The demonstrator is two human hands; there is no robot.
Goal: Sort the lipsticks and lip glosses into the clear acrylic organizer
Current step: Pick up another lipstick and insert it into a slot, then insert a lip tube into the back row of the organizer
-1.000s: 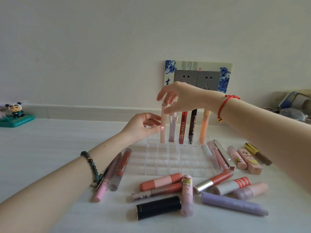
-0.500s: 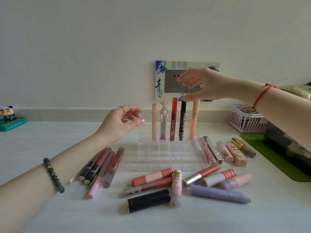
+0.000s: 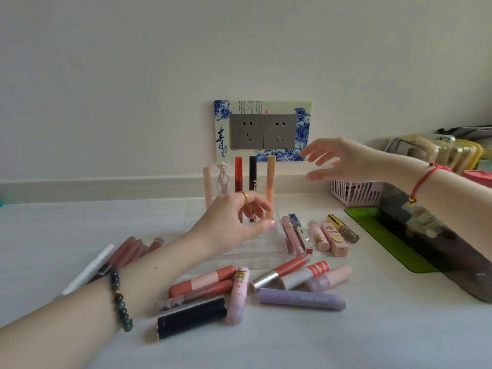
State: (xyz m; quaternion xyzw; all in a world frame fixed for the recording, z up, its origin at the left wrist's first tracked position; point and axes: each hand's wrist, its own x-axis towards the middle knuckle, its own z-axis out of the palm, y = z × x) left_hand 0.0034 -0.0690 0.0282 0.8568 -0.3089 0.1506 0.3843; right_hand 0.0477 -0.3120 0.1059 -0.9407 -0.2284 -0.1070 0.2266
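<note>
The clear acrylic organizer (image 3: 275,237) stands mid-table. Several tubes stand upright in its back row, among them a pale pink tube (image 3: 207,186), a red one (image 3: 238,173) and an orange one (image 3: 271,179). My left hand (image 3: 234,222) hovers over the organizer's grid with fingers loosely curled and nothing in them. My right hand (image 3: 343,161) floats open to the right of the tubes, above the table. Loose lipsticks lie in front: a black tube (image 3: 191,318), a lilac tube (image 3: 302,298), a coral tube (image 3: 202,283). More lie right of the organizer (image 3: 327,235) and left of it (image 3: 130,251).
A wall socket plate (image 3: 262,130) is behind the organizer. A pink basket (image 3: 355,194), a green mat (image 3: 386,235) and a dark translucent case (image 3: 439,246) fill the right side. A white pen-like stick (image 3: 87,270) lies at the left.
My right hand has let go of the pale pink tube, now standing in the back row, and drawn away to the right. My left hand has moved right, over the organizer.
</note>
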